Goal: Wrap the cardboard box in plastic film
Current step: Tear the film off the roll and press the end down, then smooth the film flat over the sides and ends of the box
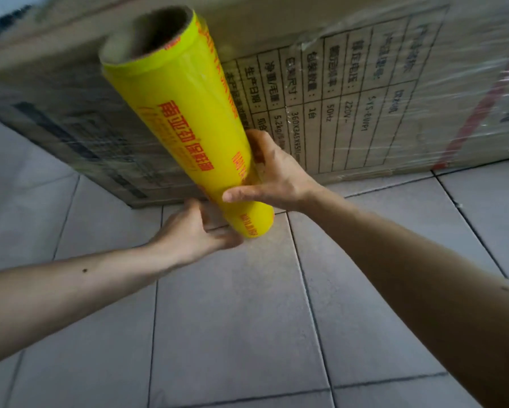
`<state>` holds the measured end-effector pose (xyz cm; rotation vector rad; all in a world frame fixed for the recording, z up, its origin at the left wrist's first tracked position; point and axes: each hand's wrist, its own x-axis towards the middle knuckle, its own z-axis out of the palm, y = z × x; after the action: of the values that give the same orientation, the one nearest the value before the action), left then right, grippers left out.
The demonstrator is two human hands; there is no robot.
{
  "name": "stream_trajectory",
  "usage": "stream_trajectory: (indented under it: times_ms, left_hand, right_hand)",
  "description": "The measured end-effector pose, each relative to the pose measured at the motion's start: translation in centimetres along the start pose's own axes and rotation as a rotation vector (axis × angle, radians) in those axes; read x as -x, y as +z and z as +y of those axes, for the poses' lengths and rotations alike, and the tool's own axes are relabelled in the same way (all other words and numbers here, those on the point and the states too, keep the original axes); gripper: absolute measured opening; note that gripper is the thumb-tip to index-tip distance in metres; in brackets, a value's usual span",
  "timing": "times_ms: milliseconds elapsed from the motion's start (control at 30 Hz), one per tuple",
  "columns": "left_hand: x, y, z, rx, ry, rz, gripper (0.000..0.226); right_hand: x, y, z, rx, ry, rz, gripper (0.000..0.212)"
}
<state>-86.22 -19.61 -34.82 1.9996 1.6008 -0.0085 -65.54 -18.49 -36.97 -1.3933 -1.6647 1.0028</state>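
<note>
**Both hands on the film roll, held against the wrapped box**

Nearest to me, two bare forearms reach in from the bottom corners over a floor of pale grey tiles [232, 319] with dark grout lines.

My left hand [194, 234] comes up from below at the lower end of the yellow film roll [185, 125]. Its fingers are curled against the roll's bottom edge, but they are motion-blurred and I cannot tell whether they really grip it. My right hand [272, 175] is clearer: it grasps the roll a little higher up, thumb stretched across the near side and fingers wrapped behind, between the roll and the box.

The roll is tilted, its lower end near the floor and its open upper end leaning toward the camera and to the left, so I look into the brown cardboard core [156, 33]. Red printed characters run along its yellow surface.

Behind the roll stands the large cardboard box [394, 98] on the tiles, its side filling the top of the view. A printed specification table [335, 107] with black text covers the face. Glossy, wrinkled plastic film [468, 83] already lies over that face, most visibly to the right, where a red stripe shows through it. The box's left part is blurred.
</note>
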Motion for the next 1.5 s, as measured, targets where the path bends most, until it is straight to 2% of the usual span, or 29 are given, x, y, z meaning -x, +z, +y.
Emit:
stream_trajectory:
  times_ms: [33,100,167,267,333,500,667,867,967,1033,1100,1167,1267,1333,1367,1433,1500]
  left_hand:
    - [-0.3,-0.6,0.1,0.090,-0.020,0.007,0.115]
    - [-0.4,-1.1,0.3,0.235,-0.016,-0.026,0.127]
    - [-0.4,-0.8,0.6,0.337,-0.032,-0.060,0.126]
    - [3.0,-1.5,-0.8,0.446,0.002,-0.107,0.105]
    - [4.5,-1.9,-1.1,0.409,0.031,-0.118,0.106]
    - [11.5,-2.7,-4.9,0.419,-0.012,-0.154,0.109]
    - [13.8,-1.9,-6.7,0.363,-0.048,-0.140,0.115]
    - [14.8,-0.2,-6.8,0.186,-0.085,-0.036,0.101]
    - [15.1,0.1,-7.4,0.257,-0.122,-0.006,0.112]
    - [15.1,-0.3,-6.7,0.261,-0.129,-0.010,0.127]
    - [15.5,-0.5,-5.7,0.190,-0.176,-0.061,0.124]
    - [16.7,-0.3,-3.8,0.090,-0.211,-0.144,0.104]
    - [17.3,1.2,1.4,-0.035,-0.138,-0.327,0.108]
    - [14.4,2.3,6.6,-0.048,-0.045,-0.203,0.095]
    - [12.3,2.2,9.4,-0.031,0.001,-0.017,0.084]
    - [7.4,0.6,14.7,-0.012,0.154,0.422,0.077]
    - [2.2,-2.1,18.1,-0.211,0.278,0.748,0.080]
  right_hand:
    - [-0.2,0.3,-0.3,0.039,0.034,0.000,0.114]
    - [0.2,0.9,-0.8,0.099,0.086,0.020,0.114]
    - [0.3,1.2,-0.8,0.087,0.118,0.038,0.110]
    - [2.9,3.2,-3.9,0.086,0.137,0.066,0.103]
    - [4.1,4.2,-4.3,0.054,0.153,0.089,0.102]
    - [8.2,10.3,-7.3,-0.007,0.212,0.021,0.106]
    - [9.9,12.7,-9.2,0.057,0.151,0.023,0.101]
    - [10.8,13.2,-10.2,0.087,0.114,-0.055,0.097]
    - [10.9,13.4,-9.8,0.062,0.099,-0.061,0.098]
    - [10.5,12.5,-9.4,0.069,0.087,-0.136,0.100]
    - [10.1,10.3,-8.8,0.218,0.003,-0.282,0.105]
    - [9.6,6.7,-7.4,0.424,-0.112,-0.380,0.104]
    - [8.7,-0.9,-4.1,0.887,-0.291,-0.377,0.091]
    - [7.4,-6.8,-1.3,1.298,-0.522,-0.323,0.088]
    - [6.7,-9.2,-0.1,1.467,-0.632,-0.287,0.089]
    - [4.9,-13.1,1.3,1.698,-0.772,-0.193,0.092]
    - [3.0,-15.3,1.6,1.842,-0.848,-0.109,0.096]
